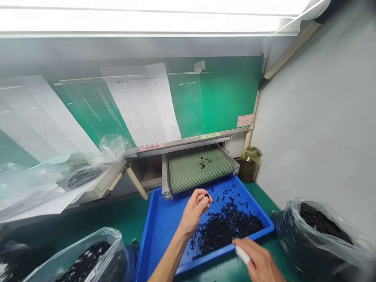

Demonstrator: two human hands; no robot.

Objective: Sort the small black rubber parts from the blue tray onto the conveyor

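My left hand (pixel 194 209) is raised over the blue tray (pixel 160 227), its fingers curled closed around a small round black part (pixel 207 196). Most of that part is hidden by the fingertips. At the tray's front right rim is my right hand (pixel 260 260), with a white wrap (pixel 243 254) on its thumb. Its thumb and index finger are close together; anything between them is too small or hidden to make out. A heap of small black pieces (pixel 226 225) covers the right side of the tray, with loose ones scattered behind it.
Behind the tray a green conveyor belt (pixel 194 168) carries a few black pieces. Clear plastic bags of black parts stand at the right (pixel 317 243) and front left (pixel 96 254). A lidded jar (pixel 249 164) is beside the wall (pixel 317 117). Papers (pixel 143 105) hang on the green board (pixel 232 94).
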